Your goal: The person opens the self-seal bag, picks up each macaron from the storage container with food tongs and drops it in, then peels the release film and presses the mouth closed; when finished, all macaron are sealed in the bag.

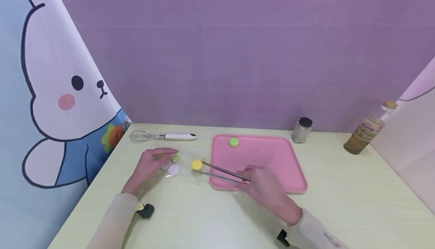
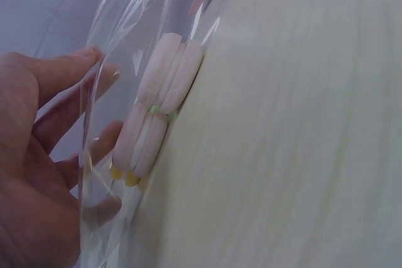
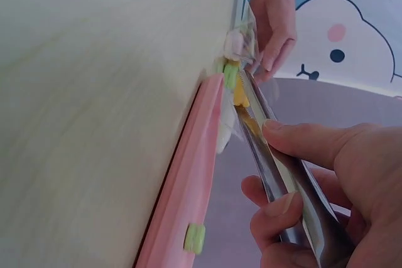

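Observation:
My left hand (image 1: pixel 149 168) holds the edge of a clear plastic bag (image 2: pixel 103 117), with fingers showing through the film. Inside it are two pale pink macarons (image 2: pixel 169 73), with bits of green and yellow behind them. A green macaron (image 1: pixel 175 157) shows beside the left fingertips in the head view. My right hand (image 1: pixel 266 188) grips metal tongs (image 1: pixel 224 173), thumb on one arm and fingers round the other. Between the tong tips sits a yellow macaron (image 1: pixel 197 165), at the bag's open end, left of the pink tray (image 1: pixel 258 169).
One green macaron (image 1: pixel 233 142) lies near the tray's back edge. A whisk (image 1: pixel 163 136) lies behind the left hand. At the back right stand a small jar with a black lid (image 1: pixel 301 130) and a corked bottle (image 1: pixel 368 129) of brown liquid. A purple backdrop rises behind the table.

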### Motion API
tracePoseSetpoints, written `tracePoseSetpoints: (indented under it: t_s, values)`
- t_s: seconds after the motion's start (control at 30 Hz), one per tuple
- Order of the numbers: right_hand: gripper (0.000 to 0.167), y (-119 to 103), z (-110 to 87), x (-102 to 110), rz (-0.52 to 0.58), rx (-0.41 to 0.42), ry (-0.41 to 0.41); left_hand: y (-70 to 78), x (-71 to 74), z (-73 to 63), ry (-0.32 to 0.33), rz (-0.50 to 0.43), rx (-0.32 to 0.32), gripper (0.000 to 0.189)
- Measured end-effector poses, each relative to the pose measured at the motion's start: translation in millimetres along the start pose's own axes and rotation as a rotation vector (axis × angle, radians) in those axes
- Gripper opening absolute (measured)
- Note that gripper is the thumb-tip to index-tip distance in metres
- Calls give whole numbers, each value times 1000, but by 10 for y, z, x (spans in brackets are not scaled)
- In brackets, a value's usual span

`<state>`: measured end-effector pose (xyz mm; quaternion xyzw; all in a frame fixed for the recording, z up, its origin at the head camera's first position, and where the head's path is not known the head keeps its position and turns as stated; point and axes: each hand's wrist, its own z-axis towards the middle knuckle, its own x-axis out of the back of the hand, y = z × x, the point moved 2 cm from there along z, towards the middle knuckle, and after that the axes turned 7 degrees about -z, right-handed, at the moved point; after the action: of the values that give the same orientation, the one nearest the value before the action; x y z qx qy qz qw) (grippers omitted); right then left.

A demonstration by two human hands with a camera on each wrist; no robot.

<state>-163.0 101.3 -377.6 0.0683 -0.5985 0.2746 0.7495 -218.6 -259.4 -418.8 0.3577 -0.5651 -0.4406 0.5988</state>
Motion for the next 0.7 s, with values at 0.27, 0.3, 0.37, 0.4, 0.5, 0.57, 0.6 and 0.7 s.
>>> tracePoseSetpoints:
  t_s: [0.27,0.3,0.37,0.4,0.5,0.57,0.6,0.7]
  values:
    - [30,-123,200,-129,68,26,-53,15,-15,-19,0,-20,-7,23]
    - [30,-137,220,-145,73,29,-55,13,-17,-22,-2,-25,-5,23]
    - [30,-162,256,-177,80,31,-59,10,-20,-26,-4,-26,-2,23]
    - [30,-174,275,-191,83,32,-59,10,-18,-26,-4,-27,-1,22]
    - [29,-202,334,-234,95,35,-56,15,-10,-22,3,-22,-1,22]
    - [29,-219,368,-252,112,29,-56,16,-7,-16,4,-16,-1,21]
    - [28,-227,383,-258,111,35,-52,14,-5,-12,4,-14,0,22]
    - [27,-248,411,-271,111,44,-48,3,-8,-1,3,-9,4,22]
